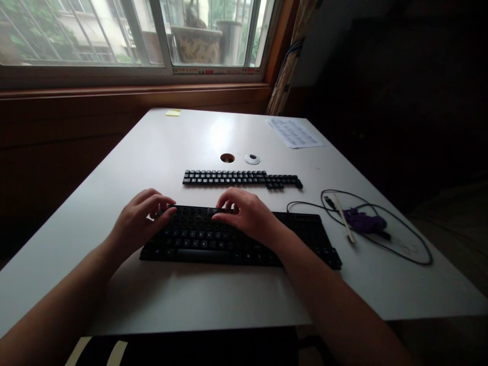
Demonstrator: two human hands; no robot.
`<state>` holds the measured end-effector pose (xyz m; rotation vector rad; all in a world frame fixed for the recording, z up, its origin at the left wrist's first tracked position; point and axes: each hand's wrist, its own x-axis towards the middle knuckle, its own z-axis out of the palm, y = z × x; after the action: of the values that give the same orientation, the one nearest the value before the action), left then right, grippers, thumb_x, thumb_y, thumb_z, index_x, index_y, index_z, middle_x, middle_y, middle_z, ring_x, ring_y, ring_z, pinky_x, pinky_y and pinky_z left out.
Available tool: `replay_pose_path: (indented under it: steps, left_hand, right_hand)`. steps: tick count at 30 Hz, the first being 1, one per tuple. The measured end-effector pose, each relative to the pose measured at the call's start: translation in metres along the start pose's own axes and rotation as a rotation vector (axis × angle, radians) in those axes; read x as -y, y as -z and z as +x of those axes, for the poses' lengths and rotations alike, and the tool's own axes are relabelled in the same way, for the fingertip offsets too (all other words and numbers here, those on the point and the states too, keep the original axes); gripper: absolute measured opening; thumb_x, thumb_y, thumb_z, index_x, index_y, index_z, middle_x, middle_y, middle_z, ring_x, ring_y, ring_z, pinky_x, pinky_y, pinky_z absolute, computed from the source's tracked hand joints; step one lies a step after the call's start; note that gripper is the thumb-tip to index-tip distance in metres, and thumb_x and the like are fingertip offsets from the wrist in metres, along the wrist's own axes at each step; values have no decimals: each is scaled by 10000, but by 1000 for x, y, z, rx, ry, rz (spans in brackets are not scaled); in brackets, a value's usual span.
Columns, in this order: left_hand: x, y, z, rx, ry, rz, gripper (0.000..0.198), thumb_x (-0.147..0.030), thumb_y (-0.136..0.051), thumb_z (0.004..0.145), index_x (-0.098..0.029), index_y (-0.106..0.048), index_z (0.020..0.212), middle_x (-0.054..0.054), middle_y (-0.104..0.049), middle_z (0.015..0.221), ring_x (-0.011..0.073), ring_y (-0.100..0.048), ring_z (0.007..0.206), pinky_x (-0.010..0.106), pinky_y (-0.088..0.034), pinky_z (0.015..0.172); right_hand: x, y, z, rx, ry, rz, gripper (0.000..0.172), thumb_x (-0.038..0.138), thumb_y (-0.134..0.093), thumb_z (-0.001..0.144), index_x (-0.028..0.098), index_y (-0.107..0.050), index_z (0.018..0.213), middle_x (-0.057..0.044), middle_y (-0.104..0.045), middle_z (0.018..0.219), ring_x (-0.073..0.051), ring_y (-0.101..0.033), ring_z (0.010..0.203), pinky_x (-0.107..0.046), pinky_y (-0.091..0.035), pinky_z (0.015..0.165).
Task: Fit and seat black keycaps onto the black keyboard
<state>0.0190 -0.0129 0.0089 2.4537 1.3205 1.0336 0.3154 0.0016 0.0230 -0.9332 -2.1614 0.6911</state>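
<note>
A black keyboard [213,241] lies on the white table [190,300] in front of me. My left hand [139,218] rests at the keyboard's far left corner, thumb and fingers curled together in a pinch over the top row. My right hand [247,213] sits over the middle of the top row, fingers bent and pressed together at their tips. What either hand pinches is hidden. Behind the keyboard, loose black keycaps [240,179] are laid out in neat rows.
The keyboard's black cable [381,241] loops at the right around a purple tool [364,221] and a pale stick [345,219]. Further back are a cable hole [227,158], its round cap [252,159], a printed sheet [294,133] and a yellow sticky note [173,113].
</note>
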Motion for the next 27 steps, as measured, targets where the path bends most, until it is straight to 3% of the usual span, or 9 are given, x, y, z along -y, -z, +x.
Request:
replay_pose_path:
  steps: [7,16,27]
  left_hand:
    - [-7,-13,-1,51,-215,-11,188,-308,-693,911,-230,-673,1081,44,-638,936,189,-592,841,319,-521,757]
    - [-11,-17,0,83,-255,-46,147,-298,-693,917,-203,-671,1028,54,-657,905,188,-584,828,307,-497,733]
    - [-15,-14,-2,36,-200,-37,171,-322,-671,925,-195,-654,1038,45,-624,885,171,-576,775,297,-504,711]
  right_hand:
    - [3,-17,1,45,62,50,140,277,-714,878,206,-594,888,-10,-625,893,-126,-573,744,-282,-489,694]
    - [7,-21,0,56,117,41,89,248,-670,898,204,-603,936,-27,-658,945,-137,-603,796,-297,-503,767]
    - [9,-27,2,19,182,-19,125,283,-671,908,204,-578,879,-36,-621,913,-145,-567,781,-297,-482,718]
